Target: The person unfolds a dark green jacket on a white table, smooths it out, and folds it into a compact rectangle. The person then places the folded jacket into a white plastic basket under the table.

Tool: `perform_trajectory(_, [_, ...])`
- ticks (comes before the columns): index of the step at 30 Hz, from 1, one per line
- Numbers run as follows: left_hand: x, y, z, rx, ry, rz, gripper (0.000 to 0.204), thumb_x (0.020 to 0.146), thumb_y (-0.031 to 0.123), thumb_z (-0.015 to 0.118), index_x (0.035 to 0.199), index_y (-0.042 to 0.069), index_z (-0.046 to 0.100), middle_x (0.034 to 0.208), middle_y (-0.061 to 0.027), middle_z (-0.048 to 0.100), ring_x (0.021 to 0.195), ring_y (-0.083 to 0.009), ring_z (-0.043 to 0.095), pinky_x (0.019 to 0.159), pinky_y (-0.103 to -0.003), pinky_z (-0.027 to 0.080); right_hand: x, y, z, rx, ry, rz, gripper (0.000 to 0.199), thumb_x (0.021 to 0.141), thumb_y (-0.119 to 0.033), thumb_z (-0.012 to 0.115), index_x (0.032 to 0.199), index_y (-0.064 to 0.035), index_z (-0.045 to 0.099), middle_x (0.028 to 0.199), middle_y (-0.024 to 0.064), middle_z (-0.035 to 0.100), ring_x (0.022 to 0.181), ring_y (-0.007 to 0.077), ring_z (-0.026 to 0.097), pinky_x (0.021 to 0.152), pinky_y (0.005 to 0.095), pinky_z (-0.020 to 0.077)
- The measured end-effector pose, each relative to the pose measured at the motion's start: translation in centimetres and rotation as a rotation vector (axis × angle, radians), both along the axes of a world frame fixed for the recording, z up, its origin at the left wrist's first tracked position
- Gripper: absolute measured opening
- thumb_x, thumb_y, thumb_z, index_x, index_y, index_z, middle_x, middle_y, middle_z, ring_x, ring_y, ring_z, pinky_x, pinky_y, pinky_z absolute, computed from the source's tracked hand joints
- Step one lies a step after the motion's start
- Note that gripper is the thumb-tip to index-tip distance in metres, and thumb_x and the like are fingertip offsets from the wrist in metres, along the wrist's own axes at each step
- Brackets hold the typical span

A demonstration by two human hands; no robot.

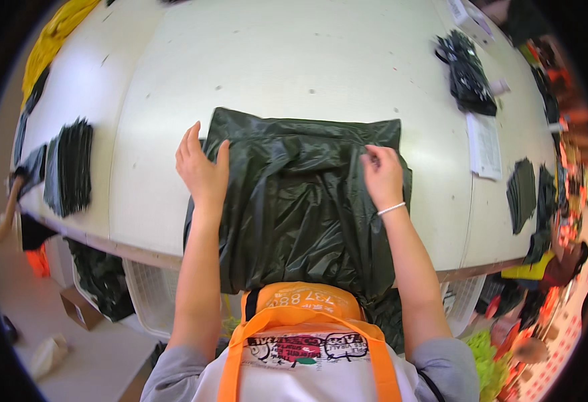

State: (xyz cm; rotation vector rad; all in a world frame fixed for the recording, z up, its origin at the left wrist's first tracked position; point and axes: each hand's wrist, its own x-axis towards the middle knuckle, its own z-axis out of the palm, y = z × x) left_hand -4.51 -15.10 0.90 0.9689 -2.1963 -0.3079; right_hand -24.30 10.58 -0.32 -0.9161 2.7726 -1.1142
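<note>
Table (307,60): large, white, scuffed with small dark marks, filling most of the view; its near edge runs across the lower half.

Garment (294,201): dark green, shiny, crumpled fabric lying at the middle of the table near its front edge. The top edge is straight and squared off; the lower part hangs over the table edge toward the person's body.

Left hand (203,171): palm down on the garment's upper left corner. Fingers extended and slightly apart, thumb spread to the right, pressing flat rather than gripping; the fingertips reach past the fabric edge onto the table.

Right hand (382,175): resting on the garment's upper right part, a white band at the wrist. Fingers curled together, the tips pinching a fold of the fabric near the top edge.

Stack (69,167): dark folded pieces piled at the table's left edge, well apart from the garment.

Bundle (468,74): dark pieces heaped at the far right of the table, with a white sheet (485,144) lying just below it.

Yellow cloth (53,37): draped along the far left rim.

Basket (153,295): white mesh, under the table's front edge on the left.
</note>
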Motion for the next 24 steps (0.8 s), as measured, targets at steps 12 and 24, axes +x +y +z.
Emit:
perform_trajectory(12, [-23.4, 13.5, -5.0, 0.033, -0.307, -0.834, 0.063, 0.074, 0.023, 0.073, 0.127, 0.005, 0.047, 0.128, -0.0142, 0.051, 0.120, -0.0327, 0.046, 0.100, -0.044, 0.036, -11.3, 8.8, -9.9, 0.174, -0.242, -0.267, 0.022, 0.074, -0.016, 0.074, 0.088, -0.0032, 0.062, 0.093, 0.0136, 0.058, 0.083, 0.0320, 0.060, 0.073, 0.0393, 0.0487])
perform_trajectory(24, [-31.5, 16.5, -6.6, 0.612, -0.644, -1.106, 0.021, 0.070, 0.014, 0.075, 0.087, 0.004, 0.066, 0.080, -0.0087, 0.066, 0.078, -0.0205, 0.062, 0.071, -0.031, 0.048, -13.1, 10.3, -10.9, -0.602, -0.770, -0.112, 0.020, 0.081, -0.012, 0.072, 0.094, 0.0018, 0.066, 0.086, 0.0017, 0.066, 0.076, 0.0086, 0.057, 0.068, 0.0247, 0.0460])
